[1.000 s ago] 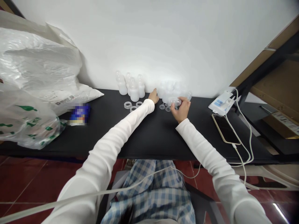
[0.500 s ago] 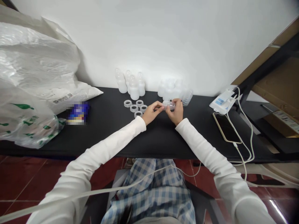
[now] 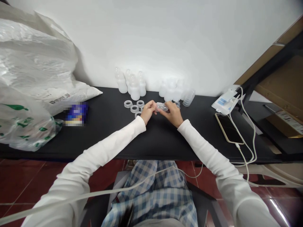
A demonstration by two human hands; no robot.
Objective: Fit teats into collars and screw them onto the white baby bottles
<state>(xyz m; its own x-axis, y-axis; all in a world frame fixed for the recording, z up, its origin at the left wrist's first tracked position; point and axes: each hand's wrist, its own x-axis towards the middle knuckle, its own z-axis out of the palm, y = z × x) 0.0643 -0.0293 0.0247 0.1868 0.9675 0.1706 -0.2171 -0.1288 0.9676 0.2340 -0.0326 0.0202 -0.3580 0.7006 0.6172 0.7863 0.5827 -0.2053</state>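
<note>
Both my hands meet over the middle of the black table (image 3: 106,132). My right hand (image 3: 174,114) pinches a small clear plastic teat (image 3: 162,107), and my left hand (image 3: 148,111) is closed on its other end. Several white plastic rings (image 3: 132,106) lie just left of my left hand. Behind them, against the wall, stand several assembled small bottles (image 3: 132,84). A second group of clear bottles (image 3: 171,90) and a stack of clear caps (image 3: 189,98) stand behind my right hand.
Large plastic bags (image 3: 30,78) fill the table's left end, with a blue packet (image 3: 75,114) beside them. On the right lie a phone (image 3: 227,128) on a white cable and a white box (image 3: 224,101). A wooden shelf frame (image 3: 274,78) rises at far right.
My hands drew back from the bottles at the wall and came together at mid-table, the right bringing a clear teat that the left now also grips. More rings now show beside my left hand.
</note>
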